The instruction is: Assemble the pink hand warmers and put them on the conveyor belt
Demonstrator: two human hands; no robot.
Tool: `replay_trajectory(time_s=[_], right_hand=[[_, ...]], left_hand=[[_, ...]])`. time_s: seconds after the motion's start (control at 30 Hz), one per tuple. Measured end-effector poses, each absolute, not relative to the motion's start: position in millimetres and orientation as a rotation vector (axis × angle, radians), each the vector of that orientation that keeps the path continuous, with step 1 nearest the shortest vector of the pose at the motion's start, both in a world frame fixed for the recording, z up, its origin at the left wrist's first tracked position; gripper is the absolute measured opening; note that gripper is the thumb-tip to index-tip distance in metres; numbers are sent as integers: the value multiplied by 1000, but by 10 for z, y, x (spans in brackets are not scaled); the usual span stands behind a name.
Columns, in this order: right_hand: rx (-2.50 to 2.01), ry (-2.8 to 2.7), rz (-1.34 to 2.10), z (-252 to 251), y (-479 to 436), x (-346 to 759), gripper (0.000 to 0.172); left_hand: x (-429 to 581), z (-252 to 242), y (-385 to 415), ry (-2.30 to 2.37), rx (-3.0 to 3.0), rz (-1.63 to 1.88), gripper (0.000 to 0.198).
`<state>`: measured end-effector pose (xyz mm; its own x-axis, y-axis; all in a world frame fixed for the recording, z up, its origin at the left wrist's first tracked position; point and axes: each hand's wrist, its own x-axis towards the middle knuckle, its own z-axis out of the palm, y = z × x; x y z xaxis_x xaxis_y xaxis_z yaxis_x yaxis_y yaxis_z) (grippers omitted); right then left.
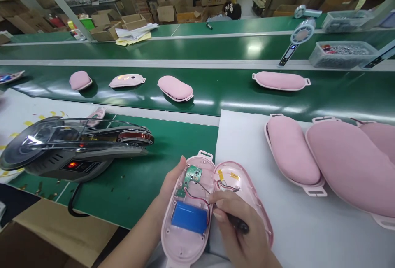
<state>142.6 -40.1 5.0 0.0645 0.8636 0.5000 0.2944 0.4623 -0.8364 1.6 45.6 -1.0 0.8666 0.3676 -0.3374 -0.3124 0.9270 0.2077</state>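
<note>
My left hand (pixel 171 179) is closed around the left edge of an opened pink shell half (pixel 173 243), its thumb along the upper rim. Inside lie a green circuit board (pixel 194 174) and a blue battery pack (pixel 189 217), with red and black wires between them. My right hand (pixel 243 222) grips a black-handled screwdriver (pixel 237 223). Its thin metal shaft slants up-left toward the board; whether the tip touches is too small to tell. Partly behind my right hand lies the other pink shell half (pixel 247 177), with wires and yellow tape inside.
A grey tape dispenser (pixel 92 148) with a lit red display stands at left. Closed pink padded shells (pixel 291 150) lie on white sheeting at right. More pink shells (pixel 175 87) rest along the green conveyor (pixel 216 78). Farther back are a handheld fan (pixel 302 33) and a screw bin (pixel 342 56).
</note>
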Motion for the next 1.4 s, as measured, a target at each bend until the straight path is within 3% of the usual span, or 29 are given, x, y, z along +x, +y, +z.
replay_trajectory(time_s=[0.5,0.87,1.07,1.17,1.27,1.4], right_hand=[[-1125,-1634,286,122,-372,1290,20],[-1042,-1594,394,62,-481,1364,24],[-1307,-1632,84,22,-692,1932,24],[-1668,-1721,-131,-33,-673,2105,24],[-1923,-1800,-293,-72,-694,2018,39],[-1790,-1965,-7,18,-720,1814,57]], left_hand=[[-39,-47,459,410,127,350,78],[-36,-150,454,398,189,362,70],[-53,-104,484,408,190,391,74],[-62,-78,468,431,172,412,71],[-59,-70,446,451,156,427,66],[-32,-37,424,464,183,425,68]])
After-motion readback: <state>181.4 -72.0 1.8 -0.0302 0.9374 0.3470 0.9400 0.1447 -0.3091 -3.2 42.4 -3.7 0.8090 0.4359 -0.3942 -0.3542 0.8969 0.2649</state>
